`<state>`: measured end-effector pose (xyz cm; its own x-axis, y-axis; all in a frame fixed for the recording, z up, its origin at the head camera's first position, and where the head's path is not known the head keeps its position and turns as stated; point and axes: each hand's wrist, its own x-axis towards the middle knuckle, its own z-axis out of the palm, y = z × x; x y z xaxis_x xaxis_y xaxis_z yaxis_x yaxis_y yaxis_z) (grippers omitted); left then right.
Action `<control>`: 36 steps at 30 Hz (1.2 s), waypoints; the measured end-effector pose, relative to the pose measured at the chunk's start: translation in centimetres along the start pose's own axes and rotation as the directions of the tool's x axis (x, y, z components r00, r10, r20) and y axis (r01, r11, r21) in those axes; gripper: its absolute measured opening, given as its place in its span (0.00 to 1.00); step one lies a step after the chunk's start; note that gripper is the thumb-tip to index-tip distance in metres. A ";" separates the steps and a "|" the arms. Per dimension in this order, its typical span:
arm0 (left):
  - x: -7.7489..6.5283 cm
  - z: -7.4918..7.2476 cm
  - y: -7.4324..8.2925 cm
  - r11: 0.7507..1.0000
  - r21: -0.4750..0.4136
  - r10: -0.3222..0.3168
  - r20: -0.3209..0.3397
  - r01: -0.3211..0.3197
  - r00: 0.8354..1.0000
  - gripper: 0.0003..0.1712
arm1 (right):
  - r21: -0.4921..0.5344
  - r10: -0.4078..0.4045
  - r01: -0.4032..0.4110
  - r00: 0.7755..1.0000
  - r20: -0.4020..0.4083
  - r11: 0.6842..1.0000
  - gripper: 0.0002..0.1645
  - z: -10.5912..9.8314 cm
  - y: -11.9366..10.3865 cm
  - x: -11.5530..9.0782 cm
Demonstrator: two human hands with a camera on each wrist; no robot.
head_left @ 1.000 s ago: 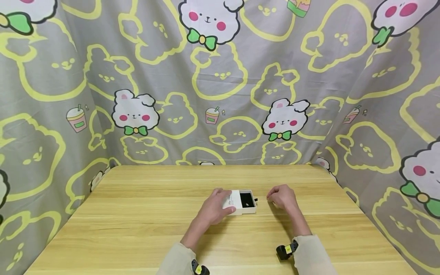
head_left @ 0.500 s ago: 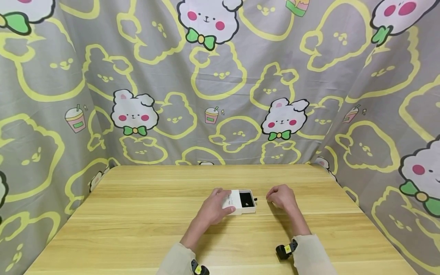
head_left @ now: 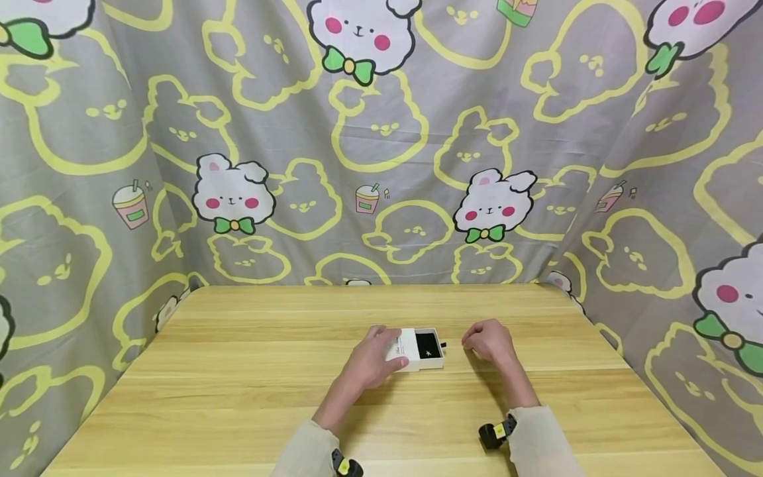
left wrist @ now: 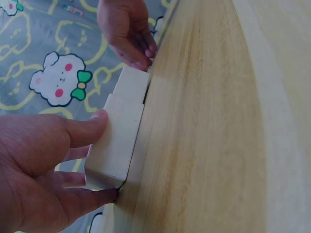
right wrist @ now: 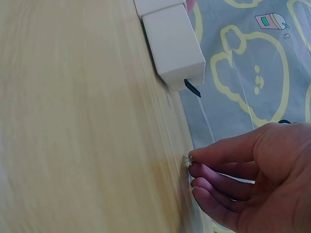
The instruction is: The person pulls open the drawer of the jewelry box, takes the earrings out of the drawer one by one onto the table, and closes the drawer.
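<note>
A small white slide-out jewelry box [head_left: 408, 350] lies on the table, its drawer [head_left: 432, 364] drawn partway out to the right. On the black pad [head_left: 426, 342] inside sits a tiny silvery star-shaped earring [head_left: 428, 354]. My left hand [head_left: 371, 361] grips the box's sleeve, thumb on the near side and fingers around the far and left sides. To the right of the drawer, my right hand [head_left: 491, 342] pinches a tiny shiny metal earring [right wrist: 187, 160] between thumb and fingertips, low over the table. Its exact shape is hard to make out.
A black ribbon tab [right wrist: 192, 88] sticks out from the drawer's end. The wooden table [head_left: 238, 384] extends around both hands. Behind and on both sides hangs a grey curtain [head_left: 411, 86] with cartoon prints. A black wrist camera [head_left: 493, 436] is strapped at the right sleeve.
</note>
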<state>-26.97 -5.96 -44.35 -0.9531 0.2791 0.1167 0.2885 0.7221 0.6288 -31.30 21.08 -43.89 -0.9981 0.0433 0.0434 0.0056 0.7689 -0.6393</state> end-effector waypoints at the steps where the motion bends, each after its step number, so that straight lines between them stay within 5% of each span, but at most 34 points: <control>1: 0.0 0.0 0.0 1.000 -0.001 0.001 -0.001 -0.001 1.000 0.36 | 0.000 -0.001 0.001 1.000 -0.001 1.000 0.04 0.0 0.0 0.0; 36: -0.1 -0.1 0.1 1.000 -0.013 0.001 0.005 -0.001 1.000 0.37 | 0.043 0.023 -0.024 1.000 0.017 0.999 0.06 -0.3 -0.8 -0.2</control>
<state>-26.90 -6.01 -44.24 -0.9524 0.2831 0.1133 0.2881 0.7137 0.6384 -31.11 20.64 -43.19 -0.9986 0.0501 0.0159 0.0264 0.7394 -0.6727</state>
